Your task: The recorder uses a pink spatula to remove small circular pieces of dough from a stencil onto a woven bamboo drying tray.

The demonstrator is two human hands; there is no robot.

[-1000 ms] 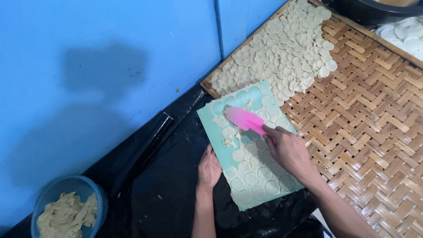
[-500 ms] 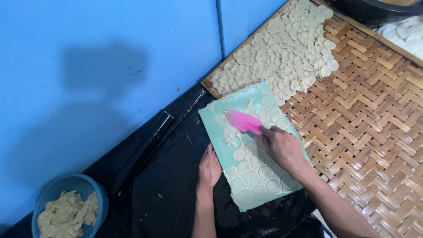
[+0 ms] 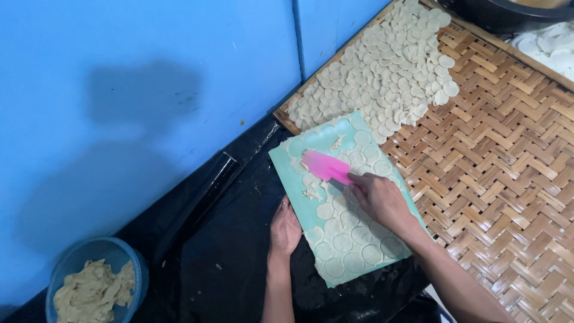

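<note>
On black sheeting (image 3: 239, 263), teal mat (image 3: 400, 254) overlaps woven tray (image 3: 508, 179).

Even, fairly bright light falls from above and behind the camera, throwing a soft dark shadow of the person onto the blue wall (image 3: 143, 113) at the left. The woven tray (image 3: 502, 179) at the right shows sharp, evenly lit weave. The black sheet (image 3: 239, 263) near the bottom carries faint glossy highlights. The far right corner looks slightly overexposed.
</note>
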